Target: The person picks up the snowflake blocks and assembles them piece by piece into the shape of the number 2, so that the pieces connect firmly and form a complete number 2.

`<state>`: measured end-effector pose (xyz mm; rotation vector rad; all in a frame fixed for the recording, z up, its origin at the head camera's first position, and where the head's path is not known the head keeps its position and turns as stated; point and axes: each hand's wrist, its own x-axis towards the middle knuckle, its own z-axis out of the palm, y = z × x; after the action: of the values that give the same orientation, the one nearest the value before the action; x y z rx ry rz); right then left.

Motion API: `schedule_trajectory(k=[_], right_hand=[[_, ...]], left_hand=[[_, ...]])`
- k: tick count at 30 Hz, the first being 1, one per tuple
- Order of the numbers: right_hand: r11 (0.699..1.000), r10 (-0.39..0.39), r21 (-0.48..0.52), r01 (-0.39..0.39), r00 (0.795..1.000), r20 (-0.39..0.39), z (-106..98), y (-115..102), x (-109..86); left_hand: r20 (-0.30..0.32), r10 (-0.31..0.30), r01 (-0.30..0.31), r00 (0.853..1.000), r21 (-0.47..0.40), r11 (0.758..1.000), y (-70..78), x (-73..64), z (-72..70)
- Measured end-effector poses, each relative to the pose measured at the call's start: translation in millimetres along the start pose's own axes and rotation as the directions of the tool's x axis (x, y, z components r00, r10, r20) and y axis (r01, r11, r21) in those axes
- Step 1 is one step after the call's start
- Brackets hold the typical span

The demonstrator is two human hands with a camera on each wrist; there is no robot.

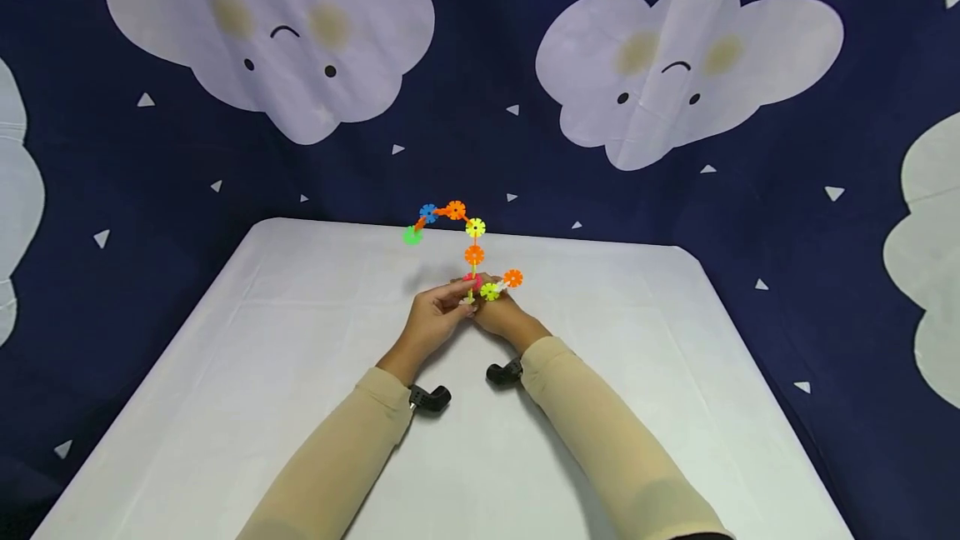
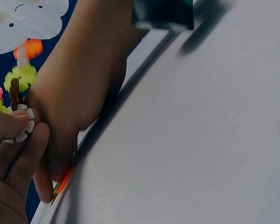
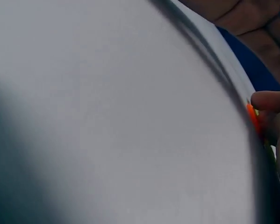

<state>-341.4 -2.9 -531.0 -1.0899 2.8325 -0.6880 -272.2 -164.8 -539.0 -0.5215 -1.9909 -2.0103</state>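
A branching chain of interlocking snowflake discs [image 1: 474, 255], in orange, yellow, blue, green and pink, rises above the table and bends over to the left at its top. My left hand [image 1: 430, 323] holds it low down, thumb and fingers pinching a white snowflake disc [image 2: 31, 125]. Close beside it, my right hand [image 1: 504, 315] is partly behind a short side branch ending in an orange disc [image 1: 513, 277]. In the right wrist view, that hand's fingertips pinch an orange snowflake piece [image 3: 253, 116], seen edge-on with some yellow-green. Where this piece joins the chain is hidden.
Both hands are over a white-covered table [image 1: 300, 440]. Behind its far edge hangs a dark blue cloth [image 1: 480, 148] with white clouds and small triangles. A black wrist camera [image 1: 431, 400] juts inward from the left sleeve, another [image 1: 504, 373] from the right.
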Motion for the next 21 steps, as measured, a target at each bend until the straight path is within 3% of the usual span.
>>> schedule_trajectory(k=[4, 7, 11, 14, 18, 21], right_hand=[[0.989, 0.056, 0.140, -0.056, 0.998, 0.002, -7, 8, -11.4], [0.953, 0.099, 0.287, -0.098, 0.995, 0.011, -15, 16, -20.9], [0.927, 0.144, 0.357, -0.113, 0.988, -0.061, -21, 31, -36.2], [0.892, 0.222, 0.429, -0.140, 0.964, -0.147, -23, 43, -51.7], [0.761, 0.384, 0.627, -0.167, 0.895, -0.227, -30, 53, -72.9], [0.646, 0.449, 0.755, -0.115, 0.857, -0.253, -38, 55, -84.1]], left_hand=[[0.003, -0.016, 0.016, 1.000, 0.039, 0.999, -0.2, -0.1, 1.1], [-0.008, -0.032, 0.033, 0.999, 0.077, 0.997, -0.2, 0.1, 1.3], [-0.005, -0.044, 0.044, 0.999, 0.083, 0.996, 1.6, -0.4, 2.2], [-0.001, -0.053, 0.053, 0.999, 0.081, 0.995, 2.7, -0.9, 3.6], [0.013, -0.061, 0.059, 0.998, 0.095, 0.994, 1.4, -0.7, 4.7], [0.034, -0.064, 0.060, 0.997, 0.109, 0.992, 0.4, -1.1, 5.1]])
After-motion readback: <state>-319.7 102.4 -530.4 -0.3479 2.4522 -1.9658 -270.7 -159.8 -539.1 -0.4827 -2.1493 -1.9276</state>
